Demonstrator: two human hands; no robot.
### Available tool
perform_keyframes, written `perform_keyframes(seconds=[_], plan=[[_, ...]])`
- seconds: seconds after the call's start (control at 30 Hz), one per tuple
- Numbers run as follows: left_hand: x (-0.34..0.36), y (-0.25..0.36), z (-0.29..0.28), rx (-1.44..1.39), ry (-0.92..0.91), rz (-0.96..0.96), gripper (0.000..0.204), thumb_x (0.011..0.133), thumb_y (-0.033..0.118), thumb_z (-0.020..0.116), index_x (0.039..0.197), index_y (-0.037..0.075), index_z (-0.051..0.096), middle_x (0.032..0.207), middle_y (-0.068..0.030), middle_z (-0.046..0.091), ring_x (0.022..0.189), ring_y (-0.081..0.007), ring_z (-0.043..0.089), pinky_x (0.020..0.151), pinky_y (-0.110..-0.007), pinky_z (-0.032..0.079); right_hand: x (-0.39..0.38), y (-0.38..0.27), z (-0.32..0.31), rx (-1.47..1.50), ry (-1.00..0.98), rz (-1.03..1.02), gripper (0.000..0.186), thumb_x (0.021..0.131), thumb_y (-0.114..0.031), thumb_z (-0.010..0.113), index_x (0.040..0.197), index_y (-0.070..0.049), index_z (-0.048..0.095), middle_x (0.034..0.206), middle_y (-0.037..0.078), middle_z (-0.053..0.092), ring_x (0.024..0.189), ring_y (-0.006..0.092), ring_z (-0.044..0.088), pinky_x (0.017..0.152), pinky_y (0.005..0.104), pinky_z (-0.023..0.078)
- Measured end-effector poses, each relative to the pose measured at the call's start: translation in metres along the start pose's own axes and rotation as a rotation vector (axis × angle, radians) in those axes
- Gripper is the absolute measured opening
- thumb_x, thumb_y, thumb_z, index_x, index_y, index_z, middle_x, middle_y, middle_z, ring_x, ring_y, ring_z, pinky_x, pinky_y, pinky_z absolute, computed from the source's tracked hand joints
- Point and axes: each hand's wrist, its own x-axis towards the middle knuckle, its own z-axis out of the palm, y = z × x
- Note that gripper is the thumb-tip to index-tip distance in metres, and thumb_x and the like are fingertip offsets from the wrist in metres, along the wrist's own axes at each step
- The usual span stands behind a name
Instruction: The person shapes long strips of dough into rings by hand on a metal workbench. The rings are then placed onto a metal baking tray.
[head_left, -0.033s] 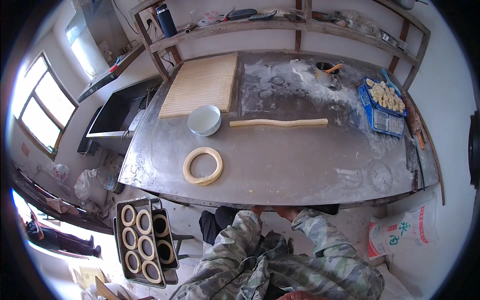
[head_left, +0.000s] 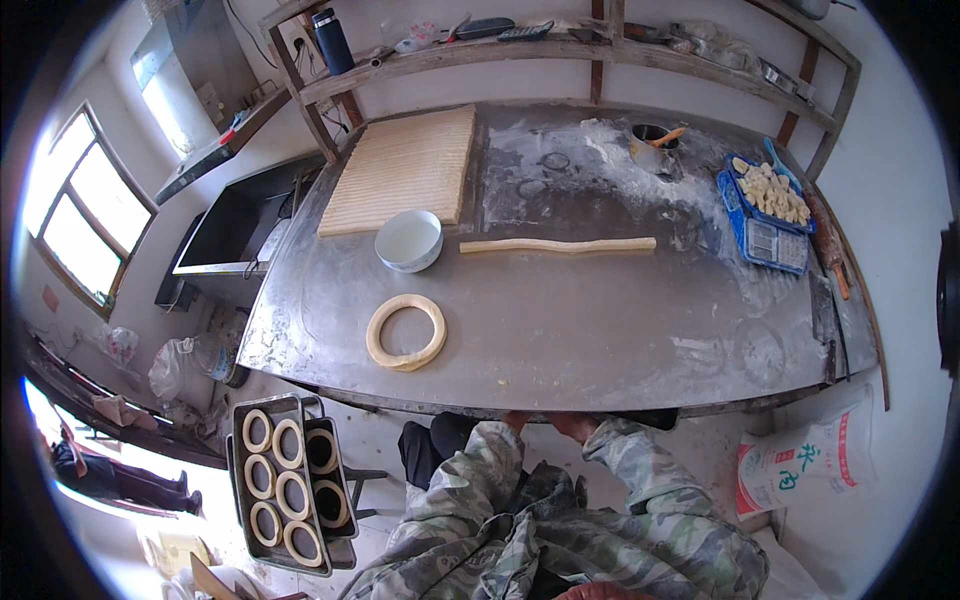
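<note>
Both my hands are low at the table's near edge. Only the wrist part of my left hand (head_left: 516, 419) shows, beside the end of its camouflage sleeve. A little more of my right hand (head_left: 576, 426) is visible, but the table edge hides the fingers of both. On the metal table (head_left: 600, 330) lies a dough ring (head_left: 376, 346), forward and left of my hands. Beyond it stand a pale bowl (head_left: 409, 241) and a long straight dough strip (head_left: 557, 244). A wide slab of dough strips (head_left: 402, 170) lies side by side at the far left.
Trays (head_left: 236, 500) with several dough rings stand left of me. At the table's right are a blue basket (head_left: 743, 222) of dough pieces, a rolling pin (head_left: 826, 240) and a metal pot (head_left: 637, 156) amid flour. A white sack (head_left: 810, 465) stands lower right. A person (head_left: 120, 480) appears far left.
</note>
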Motion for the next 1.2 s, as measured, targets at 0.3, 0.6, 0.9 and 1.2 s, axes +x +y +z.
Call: perform_keyframes(seconds=[0.3, 0.6, 0.9, 1.2], plan=[[0.004, 0.009, 0.011, 0.000, -0.034, 0.040, 0.046, 0.099, 0.035, 0.054, 0.137, 0.009, 0.058, 0.138, -0.0073, 0.060, 0.124, -0.0284, 0.057, 0.109, -0.048, 0.041, -0.008, 0.002, -0.005, 0.885, -0.021, 0.427, 0.039, 0.101, -0.020, 0.049, 0.136, -0.005, 0.056, 0.136, 0.025, 0.056, 0.126, 0.0426, 0.053, 0.108, 0.0532, 0.040], [-0.002, 0.006, 0.010, 0.038, -0.006, 0.098, 0.047, 0.099, 0.036, 0.054, 0.137, 0.010, 0.058, 0.139, -0.0071, 0.060, 0.125, -0.0287, 0.056, 0.110, -0.048, 0.041, 0.007, 0.003, -0.030, 0.917, -0.064, 0.550, 0.036, 0.095, -0.017, 0.055, 0.128, -0.004, 0.062, 0.127, 0.024, 0.062, 0.120, 0.0424, 0.057, 0.103, 0.0525, 0.043], [0.025, -0.063, 0.036, -0.197, 0.000, 0.285, 0.044, 0.101, 0.035, 0.049, 0.133, 0.007, 0.059, 0.138, -0.0075, 0.060, 0.127, -0.0275, 0.055, 0.109, -0.048, 0.042, -0.041, -0.008, -0.136, 0.717, 0.101, 0.712, 0.037, 0.088, -0.018, 0.065, 0.121, 0.000, 0.065, 0.114, 0.024, 0.063, 0.104, 0.0428, 0.060, 0.090, 0.0540, 0.048], [0.006, -0.026, 0.026, -0.275, 0.089, 0.187, 0.020, 0.097, 0.008, 0.060, 0.115, 0.000, 0.061, 0.095, -0.0098, 0.071, 0.064, -0.0189, 0.066, 0.049, -0.033, 0.055, -0.277, 0.102, -0.077, 0.824, 0.292, 1.960, 0.052, 0.096, -0.031, 0.066, 0.132, 0.005, 0.057, 0.124, 0.024, 0.064, 0.112, 0.0384, 0.062, 0.099, 0.0443, 0.047]])
